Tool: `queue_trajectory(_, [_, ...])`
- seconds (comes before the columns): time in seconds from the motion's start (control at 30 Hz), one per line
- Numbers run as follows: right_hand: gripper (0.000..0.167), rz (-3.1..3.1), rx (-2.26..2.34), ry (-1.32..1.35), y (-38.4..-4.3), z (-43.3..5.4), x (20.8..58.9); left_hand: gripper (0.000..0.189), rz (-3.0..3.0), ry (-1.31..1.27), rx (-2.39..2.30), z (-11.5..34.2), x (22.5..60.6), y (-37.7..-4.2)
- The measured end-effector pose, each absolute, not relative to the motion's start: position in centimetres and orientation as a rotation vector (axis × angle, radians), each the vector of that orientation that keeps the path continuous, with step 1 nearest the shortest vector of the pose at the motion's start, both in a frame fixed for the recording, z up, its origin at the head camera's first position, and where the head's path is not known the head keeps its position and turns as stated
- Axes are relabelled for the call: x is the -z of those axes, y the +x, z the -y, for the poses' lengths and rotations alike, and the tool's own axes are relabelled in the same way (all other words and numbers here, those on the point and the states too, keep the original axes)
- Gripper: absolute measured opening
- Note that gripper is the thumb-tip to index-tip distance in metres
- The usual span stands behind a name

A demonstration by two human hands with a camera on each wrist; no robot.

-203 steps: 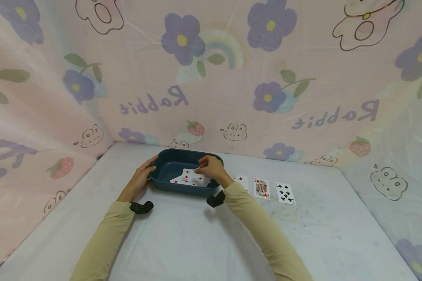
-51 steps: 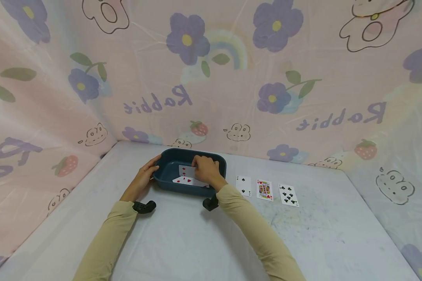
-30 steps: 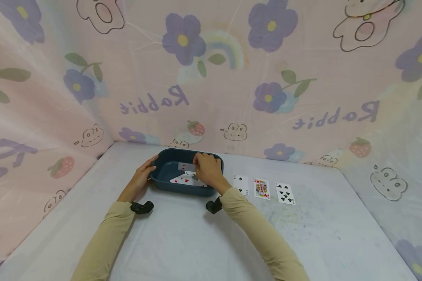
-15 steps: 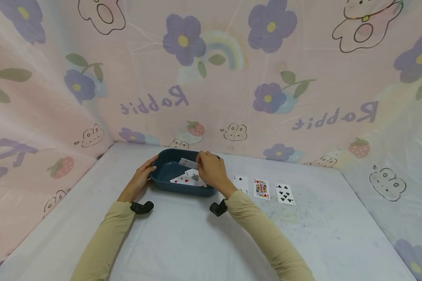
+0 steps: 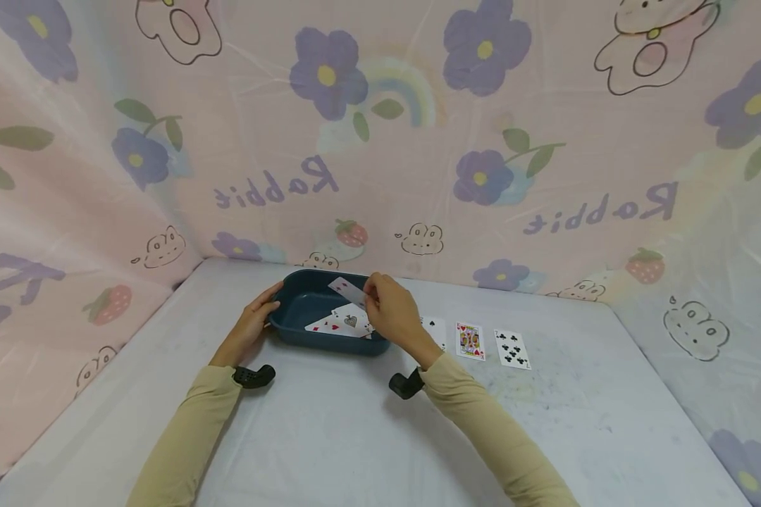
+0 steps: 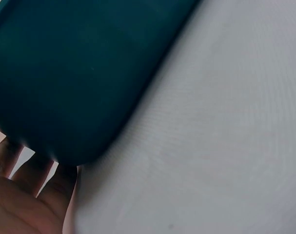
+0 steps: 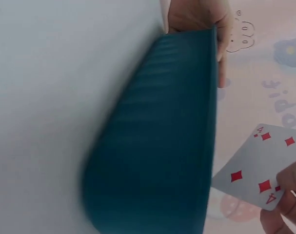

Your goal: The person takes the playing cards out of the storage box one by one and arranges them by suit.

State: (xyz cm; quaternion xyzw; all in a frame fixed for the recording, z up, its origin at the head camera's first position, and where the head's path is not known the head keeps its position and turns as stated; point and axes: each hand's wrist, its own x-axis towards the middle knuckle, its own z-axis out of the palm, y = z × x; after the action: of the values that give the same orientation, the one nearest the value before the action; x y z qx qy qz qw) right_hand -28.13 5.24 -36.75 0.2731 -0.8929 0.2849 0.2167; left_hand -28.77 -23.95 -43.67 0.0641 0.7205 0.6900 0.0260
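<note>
- Step in hand (judged): picking a single card out of the basin (image 5: 330,343). R hand (image 5: 393,310) pinches the four of diamonds (image 5: 344,287) by its R end; card tilted, up off the basin floor, over the far R part.
- L hand (image 5: 247,327): grip is round the basin's L end, fingers on the outside; seems to steady it.
- Next move (judged) calls for a light pinch, card kept clear of the R rim, L hand steady so basin doesn't slide. If card goes to the table (image 5: 330,436), R hand needs to pass over the spade card (image 5: 434,327) w/o brushing it.
- Count, basin: 1, far side of table, L of the row.
- Count, held: 1 card.
- Count, in basin: approx. 3 or more, overlapped at near R; ace of spades (image 5: 351,321) on top, red pips beside it. Exact no. can't tell.
- Count, on table: 3, face up, apart, L to R: spade card (partly behind R hand), red king (image 5: 470,341), clubs card (image 5: 512,349). Clubs no. too small to be sure.
- Count, black wrist units: 2, one per wrist.
</note>
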Motion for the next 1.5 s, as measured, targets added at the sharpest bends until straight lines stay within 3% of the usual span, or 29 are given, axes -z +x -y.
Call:
queue_trajectory(0.47, [0.008,2.397,-1.327,0.672,-27.5,-8.7,36.5,0.052,-2.171,0.16,-2.15,23.4,42.1,-27.7])
queue_trajectory(1.03, [0.01,2.379,-1.843,0.446,-26.1,-12.9,35.1,0.052,-2.205,0.183,-2.153,23.8,43.8,-28.8])
queue_trajectory(1.5, [0.014,2.284,-2.013,0.356,-24.4,-18.3,34.9,0.052,-2.148,0.172,-2.182,23.9,43.9,-28.7])
